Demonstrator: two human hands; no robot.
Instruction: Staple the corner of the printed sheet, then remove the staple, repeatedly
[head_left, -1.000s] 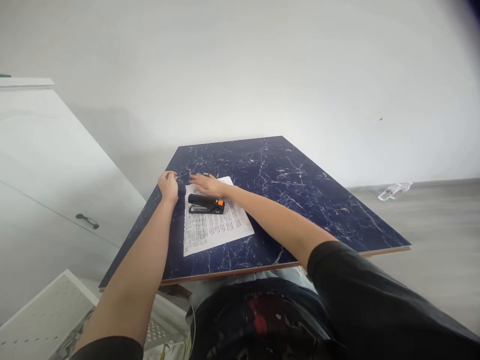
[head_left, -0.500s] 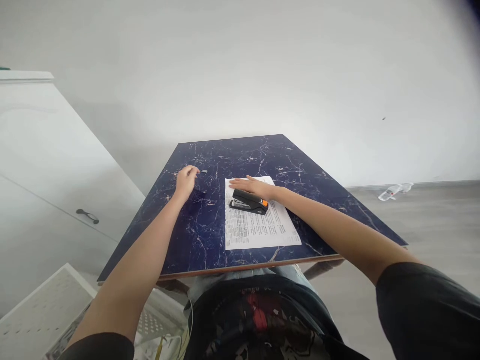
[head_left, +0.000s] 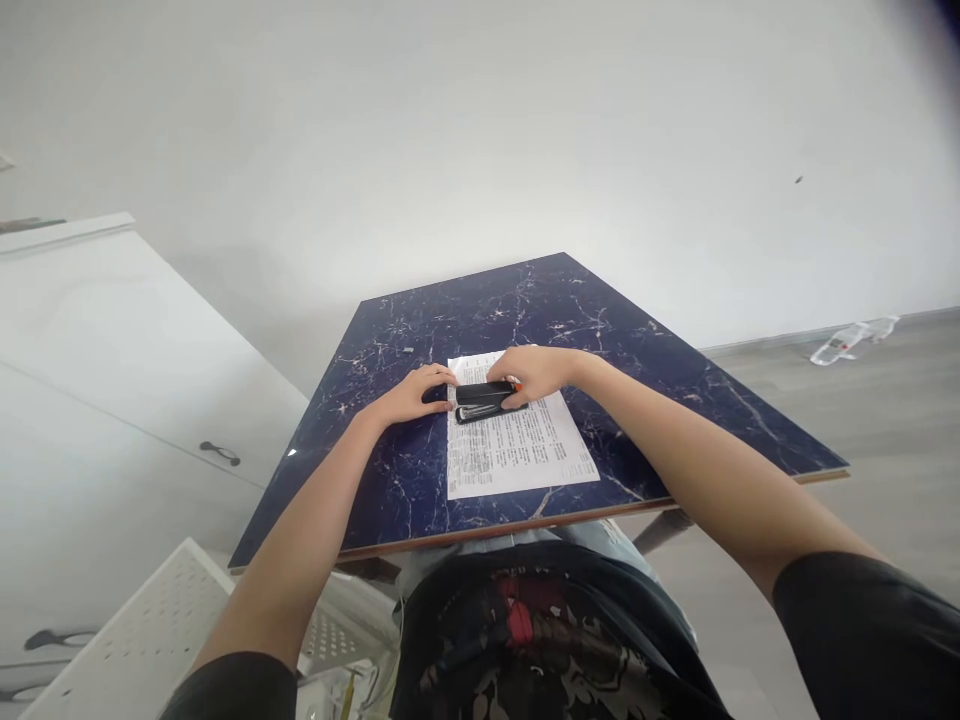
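Observation:
A black stapler [head_left: 477,397] with an orange-red patch at its rear lies on a printed sheet of paper [head_left: 517,455], its nose pointing left. My right hand [head_left: 536,370] is closed around the stapler's rear end, thumb at the near side and fingers at the far side. Just left of the nose, my left hand [head_left: 414,394] is open, thumb and fingers apart at the paper's left edge. Whether its fingertips touch the stapler is hard to tell. Beyond that hand, a small grey piece [head_left: 408,350], too small to name, lies on the table.
The dark blue marbled table [head_left: 405,470] stands against a white wall [head_left: 480,150]. A white cabinet [head_left: 135,380] is close on the left, above a white perforated container [head_left: 165,620]. Clear plastic packaging [head_left: 844,343] lies on the floor at the right.
My left hand has come right, away from the small grey piece, to the stapler's nose. My right hand has gone from lying flat on the paper to gripping the stapler, which has turned slightly.

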